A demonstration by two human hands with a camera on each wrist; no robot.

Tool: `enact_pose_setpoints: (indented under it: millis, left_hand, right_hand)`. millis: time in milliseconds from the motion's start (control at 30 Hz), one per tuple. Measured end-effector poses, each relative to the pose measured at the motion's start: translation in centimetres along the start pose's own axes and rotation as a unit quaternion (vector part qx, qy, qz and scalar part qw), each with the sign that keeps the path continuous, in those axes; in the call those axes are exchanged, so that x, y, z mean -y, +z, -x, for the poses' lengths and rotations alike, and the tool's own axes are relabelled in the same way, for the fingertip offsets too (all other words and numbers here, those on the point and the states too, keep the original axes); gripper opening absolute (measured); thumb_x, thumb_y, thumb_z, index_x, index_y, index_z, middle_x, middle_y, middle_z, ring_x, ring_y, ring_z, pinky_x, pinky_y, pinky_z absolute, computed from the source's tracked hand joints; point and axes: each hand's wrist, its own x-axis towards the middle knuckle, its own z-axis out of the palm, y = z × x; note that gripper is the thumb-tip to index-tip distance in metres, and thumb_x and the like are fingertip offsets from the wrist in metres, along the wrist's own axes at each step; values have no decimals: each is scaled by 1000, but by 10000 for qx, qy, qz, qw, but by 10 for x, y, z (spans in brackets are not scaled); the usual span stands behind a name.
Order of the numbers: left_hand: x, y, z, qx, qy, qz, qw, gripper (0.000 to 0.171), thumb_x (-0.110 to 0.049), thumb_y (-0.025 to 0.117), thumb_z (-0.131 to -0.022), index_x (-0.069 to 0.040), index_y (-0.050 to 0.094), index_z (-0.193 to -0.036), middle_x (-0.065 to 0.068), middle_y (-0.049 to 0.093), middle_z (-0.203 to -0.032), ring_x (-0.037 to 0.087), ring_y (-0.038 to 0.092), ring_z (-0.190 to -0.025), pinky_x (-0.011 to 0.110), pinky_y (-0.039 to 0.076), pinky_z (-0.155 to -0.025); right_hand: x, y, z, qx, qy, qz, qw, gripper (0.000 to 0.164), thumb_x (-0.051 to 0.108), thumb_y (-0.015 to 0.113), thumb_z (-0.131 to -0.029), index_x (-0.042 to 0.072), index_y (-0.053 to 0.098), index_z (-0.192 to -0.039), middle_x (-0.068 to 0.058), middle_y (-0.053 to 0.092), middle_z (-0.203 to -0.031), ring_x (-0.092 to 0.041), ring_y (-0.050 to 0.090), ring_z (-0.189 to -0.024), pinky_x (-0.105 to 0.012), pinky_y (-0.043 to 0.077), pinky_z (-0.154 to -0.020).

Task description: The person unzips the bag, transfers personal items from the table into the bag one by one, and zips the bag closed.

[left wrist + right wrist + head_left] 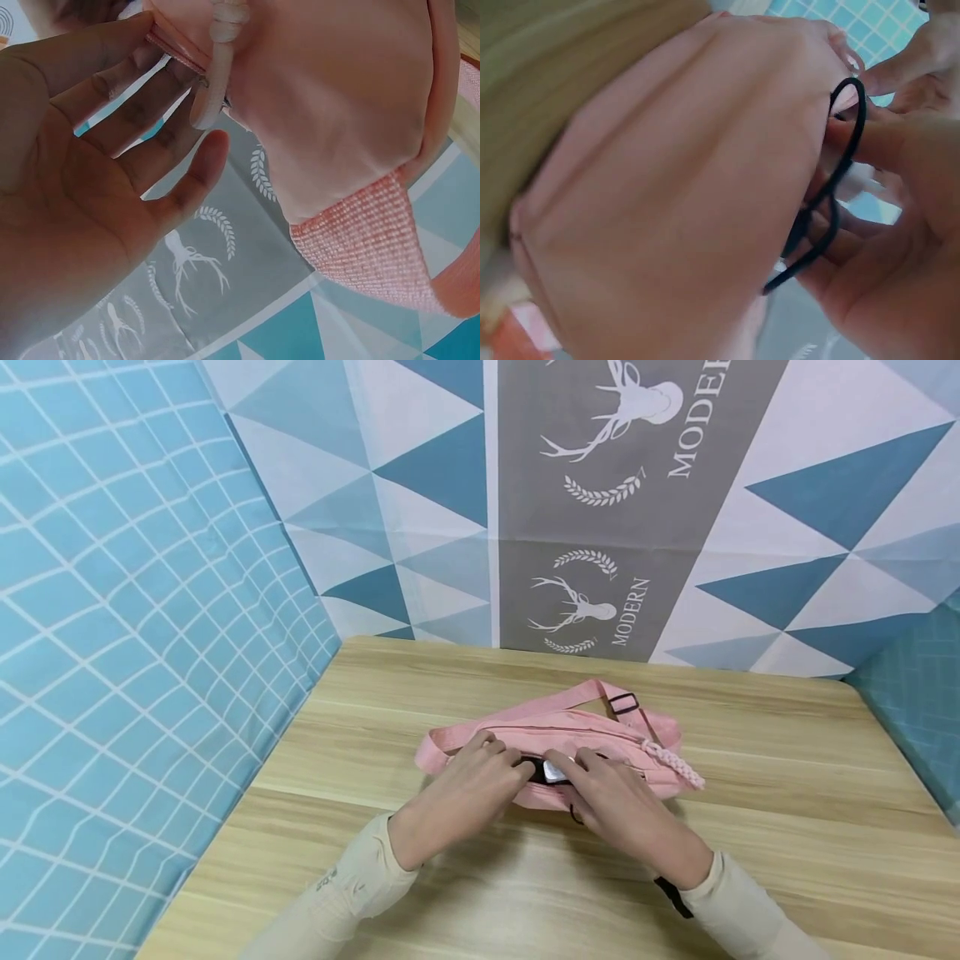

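A pink waist bag lies on the table with its front pocket unzipped and a dark lining showing. My left hand pinches the left part of the pocket's edge; in the left wrist view its thumb meets the zip beside a pale knotted cord pull. At the opening's right, my right hand has its thumb and index finger about a small white object, which sits in the mouth of the pocket, partly covered by the fingers. A black cord loop hangs at the rim beside the right thumb.
The bag's strap with a black buckle lies behind it, and a braided pink cord lies at its right end. Patterned cloth stands behind the wooden table; a blue checked cloth borders its left side.
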Motion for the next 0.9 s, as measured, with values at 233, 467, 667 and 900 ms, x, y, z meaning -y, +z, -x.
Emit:
enact_pose_setpoints:
  millis: [233,467,667,900]
  left_hand:
    - [0,-2,0,-94,-20,-13,10000,12,-9,73,-81,-18,69,-87,-5,64,-77,18,59,-70,32,43,-78]
    - [0,-2,0,-61,-33,55,10000,13,-7,72,-81,-19,67,-84,-5,64,-76,17,58,-70,31,43,-78]
    - [1,-2,-1,-43,-34,52,10000,13,-6,71,-82,-18,67,-83,-5,64,-75,17,58,-70,31,43,-80]
    - [0,-2,-1,-35,4,14,10000,16,-4,70,-81,-19,68,-85,-5,63,-77,17,58,-71,31,43,-80]
  right_hand:
    - [1,-16,0,298,88,119,9994,52,16,81,-81,17,57,-127,-3,58,-84,-20,58,-71,-34,47,-56]
    - [-5,-35,13,540,70,197,9983,64,28,88,-74,9,59,-128,-8,64,-103,-24,62,-90,-44,52,-77]
    - [-6,-29,22,609,-358,485,9963,62,20,90,-68,3,63,-122,-12,62,-111,-30,60,-102,-45,52,-87]
    - [-8,-25,16,-310,-296,-374,9984,28,10,80,-80,8,74,-107,-3,67,-100,-19,64,-94,-37,55,-78]
